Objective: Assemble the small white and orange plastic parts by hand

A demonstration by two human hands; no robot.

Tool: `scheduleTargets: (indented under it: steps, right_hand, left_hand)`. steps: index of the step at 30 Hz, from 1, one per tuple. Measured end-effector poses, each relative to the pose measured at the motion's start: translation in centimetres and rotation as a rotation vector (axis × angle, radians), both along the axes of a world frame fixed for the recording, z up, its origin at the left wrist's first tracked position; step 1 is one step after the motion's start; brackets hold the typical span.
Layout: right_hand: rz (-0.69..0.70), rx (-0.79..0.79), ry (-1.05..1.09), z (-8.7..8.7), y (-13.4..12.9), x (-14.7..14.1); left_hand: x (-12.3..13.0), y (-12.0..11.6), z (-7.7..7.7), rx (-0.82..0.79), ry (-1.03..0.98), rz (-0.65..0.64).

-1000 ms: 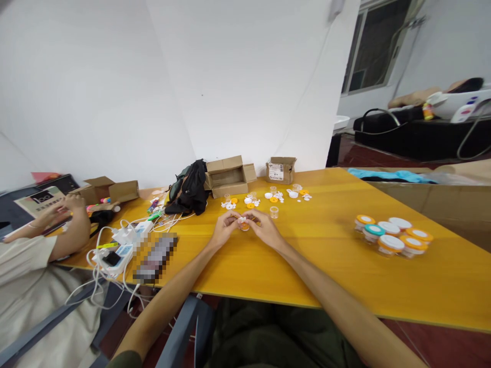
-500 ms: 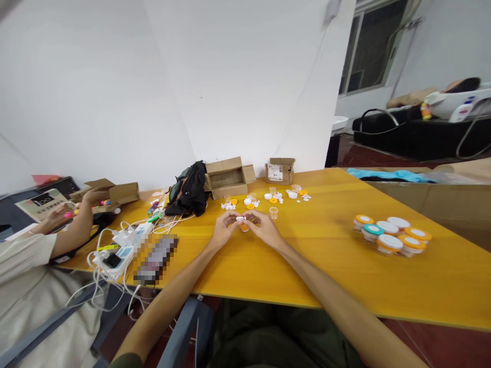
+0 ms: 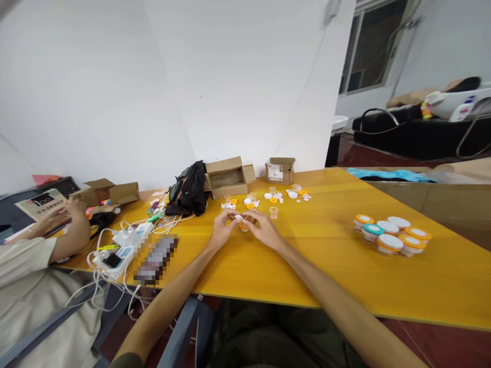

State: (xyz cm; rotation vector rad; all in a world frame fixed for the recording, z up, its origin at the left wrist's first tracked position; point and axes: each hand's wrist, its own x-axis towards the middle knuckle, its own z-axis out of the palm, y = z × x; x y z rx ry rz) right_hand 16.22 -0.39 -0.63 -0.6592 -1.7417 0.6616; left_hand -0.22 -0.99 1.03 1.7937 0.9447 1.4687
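Between my fingertips, over the middle of the table, is a small white plastic piece [image 3: 238, 218] with a toothed, gear-like edge. My left hand [image 3: 222, 230] pinches it from the left, and the fingers of my right hand [image 3: 264, 230] are closed at its other side. Just beneath it shows an orange ring-shaped part [image 3: 244, 227], partly covered by the fingers. A clear plastic cup [image 3: 273, 212] stands a little beyond my right hand. Farther back lie several groups of loose parts: white pieces [image 3: 267, 196], orange rings [image 3: 273, 200] and clear cups [image 3: 296, 188].
Several lidded jars [image 3: 389, 242] cluster on the right of the table. Cardboard boxes [image 3: 226, 179] and a black bag [image 3: 188, 191] line the wall. Left are a power strip [image 3: 125, 253], tangled cables and a blurred-out phone [image 3: 156, 259]. A co-worker's arm [image 3: 74, 232] reaches in at far left.
The white piece has tilted and shifted slightly left between my fingers. At the far left, the co-worker's raised hand has moved back from the box toward the other hand.
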Motion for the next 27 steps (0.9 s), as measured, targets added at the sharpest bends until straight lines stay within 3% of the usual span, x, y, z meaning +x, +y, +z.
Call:
scheduleTargets:
  steps: [13, 17, 21, 27]
  right_hand:
    - [0.009, -0.069, 0.032, 0.1, -0.3, -0.2]
    - [-0.010, -0.117, 0.097, -0.1, 0.4, 0.2]
    - [-0.040, -0.224, 0.157, -0.6, 1.5, 0.7]
    - [-0.028, -0.232, 0.053, -0.9, 1.7, 0.7]
  left_hand:
    - [0.4, -0.2, -0.8, 0.101, 0.094, -0.021]
    - [0.1, 0.1, -1.1, 0.117, 0.172, 0.036]
    - [-0.4, 0.6, -1.7, 0.039, 0.331, 0.112]
    - [-0.4, 1.0, -2.0, -0.078, 0.501, 0.044]
